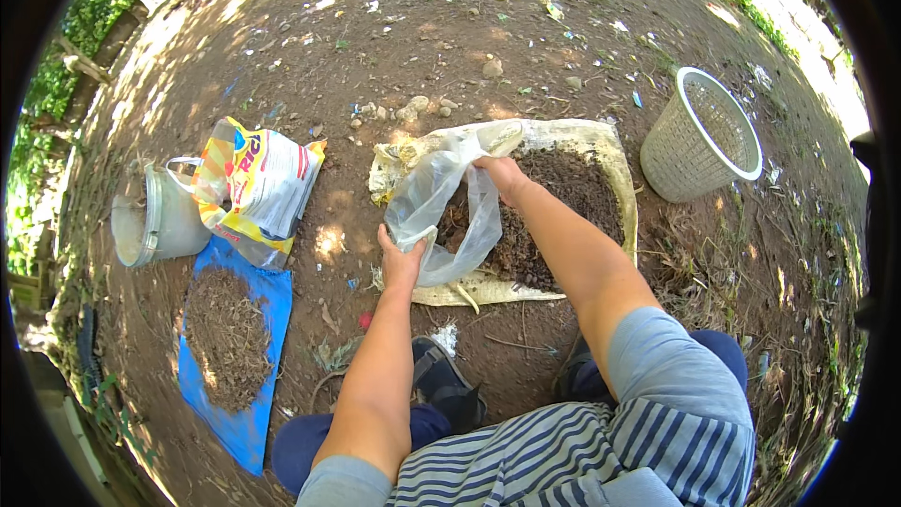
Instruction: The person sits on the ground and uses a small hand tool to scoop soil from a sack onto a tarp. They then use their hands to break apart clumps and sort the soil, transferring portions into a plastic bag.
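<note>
A clear plastic bag (450, 204) is spread between my hands above a pale woven sack (584, 132) laid flat on the ground. My left hand (402, 257) grips the bag's near left edge, with the thumb over the plastic. At the bag's far right side, my right hand (501, 177) holds the gathered plastic. Dark, crumbly soil-like material (577, 204) lies on the sack, partly behind the bag and my right forearm. Some of it shows through the loop of plastic; whether any is inside the bag I cannot tell.
Left of the sack are a printed plastic bag (271, 179), a clear plastic bucket (165, 218) on its side and a blue sheet (274, 338) bearing dry brown plant matter (225, 341). A pale mesh-sided plastic basket (676, 141) leans at the right. Stones (412, 110) lie beyond the sack.
</note>
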Demonstrator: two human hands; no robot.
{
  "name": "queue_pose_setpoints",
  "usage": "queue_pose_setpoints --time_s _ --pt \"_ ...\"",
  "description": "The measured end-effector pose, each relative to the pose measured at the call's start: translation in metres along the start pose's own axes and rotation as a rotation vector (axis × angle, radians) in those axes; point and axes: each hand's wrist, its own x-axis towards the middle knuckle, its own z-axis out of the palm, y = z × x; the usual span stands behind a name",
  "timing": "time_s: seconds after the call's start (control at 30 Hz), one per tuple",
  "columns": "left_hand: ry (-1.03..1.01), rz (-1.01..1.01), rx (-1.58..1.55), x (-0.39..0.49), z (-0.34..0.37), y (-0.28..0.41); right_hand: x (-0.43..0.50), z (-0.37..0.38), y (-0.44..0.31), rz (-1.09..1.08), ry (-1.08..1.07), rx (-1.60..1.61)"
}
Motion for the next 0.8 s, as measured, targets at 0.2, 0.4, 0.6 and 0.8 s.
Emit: queue_pose_setpoints --time_s 0.2,0.4,0.6,0.8 --pt "-0.003 0.078 -0.242 0.037 0.004 -0.020 -0.011 0.000 0.000 0.121 -0.096 0.101" --pt "0.141 0.071 -0.211 0.045 0.002 -0.011 -0.013 -0.025 0.002 0.003 0.494 -0.555" --pt "0.491 0.094 0.107 0.026 -0.007 0.030 -0.054 0.009 -0.011 -0.883 0.701 -0.897" --pt "0.199 0.889 -0.040 0.008 -0.020 0.080 -0.066 0.027 -0.013 -1.406 0.435 -0.955"
